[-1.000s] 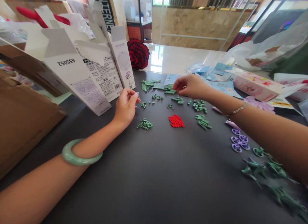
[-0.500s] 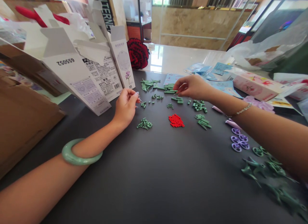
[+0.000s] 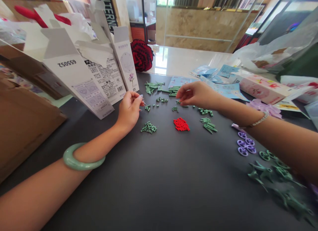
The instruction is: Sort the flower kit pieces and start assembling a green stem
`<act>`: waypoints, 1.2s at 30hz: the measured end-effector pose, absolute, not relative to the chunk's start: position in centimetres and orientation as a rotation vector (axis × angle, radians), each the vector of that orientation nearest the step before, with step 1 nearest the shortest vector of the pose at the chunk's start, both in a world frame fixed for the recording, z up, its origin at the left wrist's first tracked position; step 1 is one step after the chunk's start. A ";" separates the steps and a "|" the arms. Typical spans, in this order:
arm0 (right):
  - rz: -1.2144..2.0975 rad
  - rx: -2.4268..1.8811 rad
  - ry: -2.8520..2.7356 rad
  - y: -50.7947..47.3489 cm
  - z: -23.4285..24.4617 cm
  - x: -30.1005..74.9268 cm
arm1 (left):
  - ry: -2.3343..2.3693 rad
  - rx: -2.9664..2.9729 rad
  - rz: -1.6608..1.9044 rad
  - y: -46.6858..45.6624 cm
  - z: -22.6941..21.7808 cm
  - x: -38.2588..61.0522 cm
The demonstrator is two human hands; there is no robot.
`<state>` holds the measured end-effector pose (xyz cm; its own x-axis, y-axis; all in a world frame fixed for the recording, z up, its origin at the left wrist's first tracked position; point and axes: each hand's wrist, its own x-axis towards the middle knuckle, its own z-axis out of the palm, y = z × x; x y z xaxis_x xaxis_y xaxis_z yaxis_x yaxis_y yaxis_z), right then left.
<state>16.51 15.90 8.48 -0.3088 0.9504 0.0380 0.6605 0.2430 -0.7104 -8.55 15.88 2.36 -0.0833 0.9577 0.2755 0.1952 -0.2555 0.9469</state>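
From the head camera, a dark grey tabletop (image 3: 139, 198) spreads ahead, with the left hand (image 3: 129, 112) at eleven o'clock, its thumb and fingertips (image 3: 140, 97) pressed together on a tiny pale piece (image 3: 142, 98), too small to make out. A jade bangle (image 3: 83, 157) circles that wrist. The right hand (image 3: 197, 94) reaches in from two o'clock, its fingertips (image 3: 179, 99) close together just above small green plastic bricks (image 3: 174, 96); whether they grip anything, I cannot tell. A thin beaded bracelet (image 3: 258, 121) sits on that wrist. A heap of red bricks (image 3: 181, 124) lies at twelve o'clock, green rings (image 3: 149, 127) at eleven, purple petal pieces (image 3: 244, 144) at two, and green leaf sprigs (image 3: 273, 174) at three. A torn white product box (image 3: 99, 78) stands at eleven o'clock, beyond the left hand.
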 end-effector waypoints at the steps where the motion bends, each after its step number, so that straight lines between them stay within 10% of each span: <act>1: 0.855 -1.432 -2.086 15.3 8.2 15.7 | 1.290 1.492 1.402 15.9 2.4 -8.5; 36: 0.590 -1.167 -2.266 18.7 3.9 9.1 | 1.360 1.314 1.551 16.8 1.4 -8.9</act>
